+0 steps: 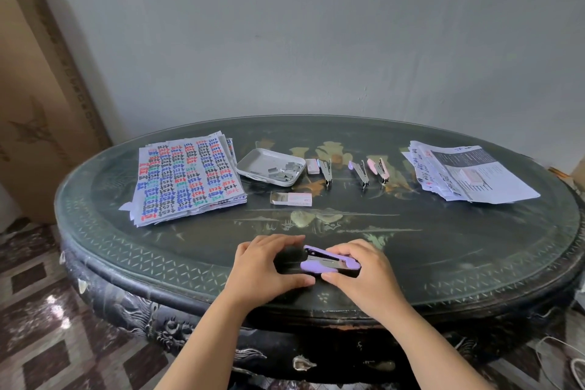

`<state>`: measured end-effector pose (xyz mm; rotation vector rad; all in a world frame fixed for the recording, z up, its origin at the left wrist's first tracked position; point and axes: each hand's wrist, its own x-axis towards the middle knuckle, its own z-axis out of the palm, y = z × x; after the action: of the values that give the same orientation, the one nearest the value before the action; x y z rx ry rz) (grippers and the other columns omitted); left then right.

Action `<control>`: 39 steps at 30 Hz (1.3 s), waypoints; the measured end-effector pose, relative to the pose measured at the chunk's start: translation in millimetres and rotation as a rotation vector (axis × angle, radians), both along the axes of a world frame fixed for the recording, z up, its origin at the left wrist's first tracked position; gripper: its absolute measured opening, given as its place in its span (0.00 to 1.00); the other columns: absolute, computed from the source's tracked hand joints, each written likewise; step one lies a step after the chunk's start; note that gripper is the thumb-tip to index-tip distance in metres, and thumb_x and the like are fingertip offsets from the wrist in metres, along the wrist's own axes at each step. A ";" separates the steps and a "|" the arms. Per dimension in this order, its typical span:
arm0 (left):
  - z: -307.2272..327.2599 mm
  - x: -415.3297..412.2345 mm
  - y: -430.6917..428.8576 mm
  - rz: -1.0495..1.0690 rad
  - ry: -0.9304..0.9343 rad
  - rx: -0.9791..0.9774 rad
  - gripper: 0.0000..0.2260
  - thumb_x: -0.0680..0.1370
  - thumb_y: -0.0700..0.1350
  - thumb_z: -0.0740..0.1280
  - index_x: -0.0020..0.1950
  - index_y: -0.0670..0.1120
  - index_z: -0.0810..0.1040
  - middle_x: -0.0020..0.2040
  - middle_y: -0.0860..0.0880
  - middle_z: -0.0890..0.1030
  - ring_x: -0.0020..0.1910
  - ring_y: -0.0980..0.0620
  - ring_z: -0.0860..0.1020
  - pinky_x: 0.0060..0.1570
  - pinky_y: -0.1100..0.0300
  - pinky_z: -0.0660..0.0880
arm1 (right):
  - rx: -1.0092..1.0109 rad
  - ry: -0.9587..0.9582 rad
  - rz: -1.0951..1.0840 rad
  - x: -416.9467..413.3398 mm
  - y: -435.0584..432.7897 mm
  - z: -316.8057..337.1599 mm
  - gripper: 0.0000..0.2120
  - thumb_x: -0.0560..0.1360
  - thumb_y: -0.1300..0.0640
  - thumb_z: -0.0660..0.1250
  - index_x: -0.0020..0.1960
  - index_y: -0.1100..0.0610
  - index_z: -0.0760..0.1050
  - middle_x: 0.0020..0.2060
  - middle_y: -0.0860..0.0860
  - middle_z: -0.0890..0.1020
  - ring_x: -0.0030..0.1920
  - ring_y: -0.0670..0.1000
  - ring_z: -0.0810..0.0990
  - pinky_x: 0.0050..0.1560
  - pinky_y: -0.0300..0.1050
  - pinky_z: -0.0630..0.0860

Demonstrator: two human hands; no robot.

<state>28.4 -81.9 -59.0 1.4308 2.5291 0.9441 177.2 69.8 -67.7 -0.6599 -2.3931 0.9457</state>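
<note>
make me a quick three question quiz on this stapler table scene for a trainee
1. True or false: the right hand grips the purple plastic stapler.
2. How many small staplers lie in a row to the right of the white plastic tray? A two, B three, C five.
3. Fill in: the stack of handwritten paper sheets covered in coloured "test" writing lies to the tray's ___.
Key: 1 true; 2 B; 3 left.

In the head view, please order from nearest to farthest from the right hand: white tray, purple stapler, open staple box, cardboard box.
1. purple stapler, held in the right hand
2. open staple box, table middle
3. white tray, behind it
4. cardboard box, far left wall
</note>
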 end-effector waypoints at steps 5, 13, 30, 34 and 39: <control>-6.4 8.1 3.6 0.141 0.212 -0.052 0.33 0.70 0.73 0.54 0.71 0.59 0.67 0.69 0.62 0.67 0.70 0.59 0.62 0.69 0.59 0.51 | 0.123 0.008 -0.273 8.7 13.1 7.4 0.11 0.65 0.53 0.77 0.46 0.48 0.80 0.41 0.40 0.78 0.46 0.48 0.75 0.51 0.50 0.73; -6.2 10.9 5.2 0.182 0.251 -0.112 0.30 0.75 0.69 0.53 0.72 0.58 0.65 0.72 0.60 0.64 0.72 0.57 0.59 0.71 0.56 0.50 | 0.267 -0.191 -0.493 20.1 35.6 1.6 0.12 0.68 0.52 0.74 0.50 0.51 0.80 0.42 0.52 0.79 0.45 0.59 0.76 0.47 0.51 0.71; 56.4 -87.1 -35.4 0.744 -0.507 0.488 0.11 0.79 0.46 0.62 0.58 0.48 0.80 0.53 0.51 0.82 0.51 0.53 0.76 0.49 0.60 0.68 | 0.034 -0.205 0.042 -175.7 -51.9 78.1 0.14 0.78 0.62 0.57 0.56 0.62 0.80 0.55 0.53 0.79 0.56 0.53 0.77 0.56 0.44 0.73; 48.3 -171.7 -75.5 0.960 -0.315 0.282 0.17 0.79 0.50 0.61 0.65 0.46 0.76 0.61 0.44 0.79 0.60 0.43 0.75 0.56 0.54 0.71 | -0.111 -0.306 0.101 -246.5 -59.1 77.4 0.13 0.79 0.63 0.56 0.53 0.66 0.78 0.50 0.53 0.78 0.49 0.53 0.78 0.39 0.39 0.71; 35.9 -228.0 -93.6 0.951 -0.437 -0.071 0.23 0.73 0.60 0.68 0.54 0.40 0.78 0.49 0.42 0.82 0.47 0.42 0.79 0.46 0.52 0.76 | 0.096 -0.488 0.032 -294.5 -53.7 49.2 0.09 0.78 0.57 0.61 0.53 0.61 0.76 0.49 0.56 0.79 0.44 0.53 0.76 0.35 0.40 0.69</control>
<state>-199.6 -175.4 -23.1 -0.1079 2.7715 1.0620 -117.3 16.1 -18.5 -0.9013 -2.8576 0.7375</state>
